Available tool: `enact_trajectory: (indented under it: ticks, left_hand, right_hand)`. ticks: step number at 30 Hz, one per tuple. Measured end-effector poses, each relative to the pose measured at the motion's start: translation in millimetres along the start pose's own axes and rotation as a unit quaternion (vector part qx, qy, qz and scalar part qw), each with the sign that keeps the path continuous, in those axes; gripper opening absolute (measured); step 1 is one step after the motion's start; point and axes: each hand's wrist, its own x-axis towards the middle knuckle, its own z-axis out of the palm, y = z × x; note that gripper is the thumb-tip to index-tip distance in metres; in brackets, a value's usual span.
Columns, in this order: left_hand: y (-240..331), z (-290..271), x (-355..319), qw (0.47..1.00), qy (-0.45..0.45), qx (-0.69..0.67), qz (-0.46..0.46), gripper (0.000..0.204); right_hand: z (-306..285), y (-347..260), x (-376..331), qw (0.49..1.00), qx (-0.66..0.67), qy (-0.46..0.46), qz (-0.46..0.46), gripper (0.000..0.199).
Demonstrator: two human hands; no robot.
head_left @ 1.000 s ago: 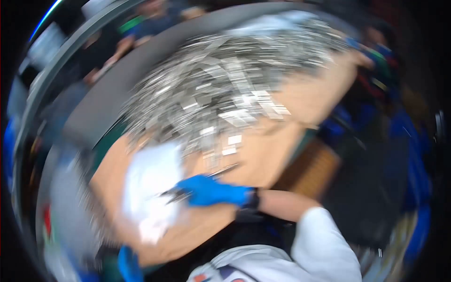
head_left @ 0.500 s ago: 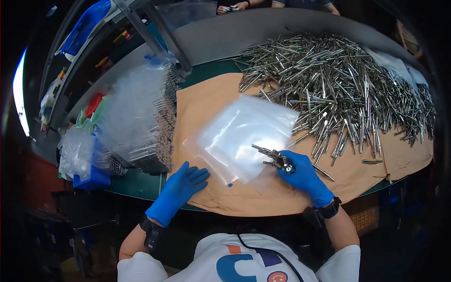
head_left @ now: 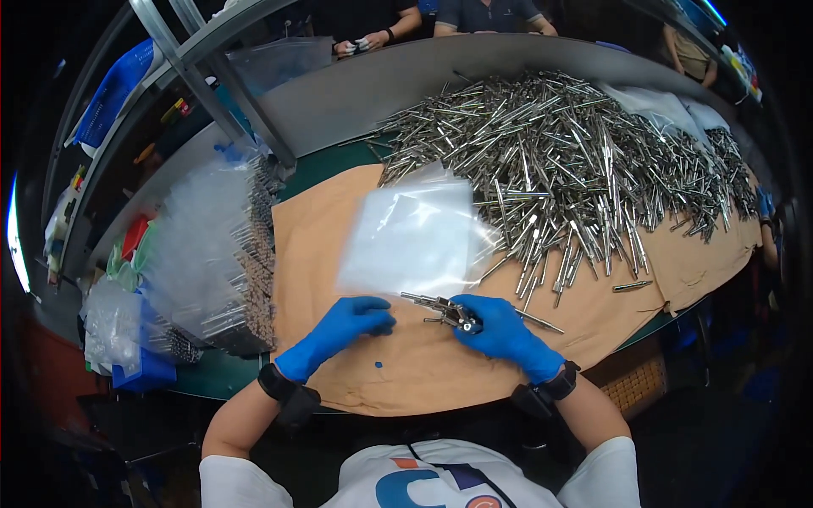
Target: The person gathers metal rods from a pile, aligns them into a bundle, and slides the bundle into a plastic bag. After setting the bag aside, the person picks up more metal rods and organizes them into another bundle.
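Observation:
My right hand [head_left: 494,328], in a blue glove, is closed round a small bunch of slim metal rods [head_left: 449,310] whose tips point left. Just left of those tips is my left hand [head_left: 343,328], also gloved in blue. Its fingers are slightly bent with the thumb apart, and nothing shows in them. Beyond both hands a loose stack of clear plastic bags [head_left: 411,237] lies on brown paper [head_left: 313,245], with one corner against the rod pile. A single rod [head_left: 542,323] lies on the paper beside my right hand.
A large heap of metal rods [head_left: 542,161] covers the far right. Filled clear bags of rods [head_left: 207,245] are stacked at the left, beside a blue bin [head_left: 146,372]. A metal frame [head_left: 229,110] rises at the back left. Co-workers' hands [head_left: 360,44] show beyond the grey barrier [head_left: 364,97].
The bag stack has turned and shifted away from me. My left hand has lifted from its spread pose by the bags and come nearer the rods in my right hand. The view has shifted slightly.

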Motion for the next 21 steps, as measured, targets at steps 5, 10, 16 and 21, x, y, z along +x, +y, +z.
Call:
enact_trajectory:
  ticks: [5, 10, 16, 21]
  left_hand:
    - [8.8, -31.8, 31.4, 0.745, 0.242, 0.545, 0.299, 0.065]
    - [48.4, -86.7, 112.6, 0.737, 0.205, 0.58, 0.279, 0.093]
    - [87.6, -86.8, 146.1, 0.76, 0.009, 0.605, 0.238, 0.104]
    - [107.7, -71.3, 158.0, 0.803, -0.018, 0.548, 0.235, 0.105]
  right_hand:
    - [-1.7, -3.7, 0.8, 1.0, -0.01, -0.003, -0.002, 0.034]
    - [-2.2, -6.8, 2.6, 0.998, -0.043, -0.037, 0.0, 0.034]
    - [-0.7, -10.1, 1.4, 0.993, -0.08, -0.085, -0.025, 0.032]
    - [1.2, -7.3, 2.6, 0.993, -0.087, -0.077, -0.022, 0.031]
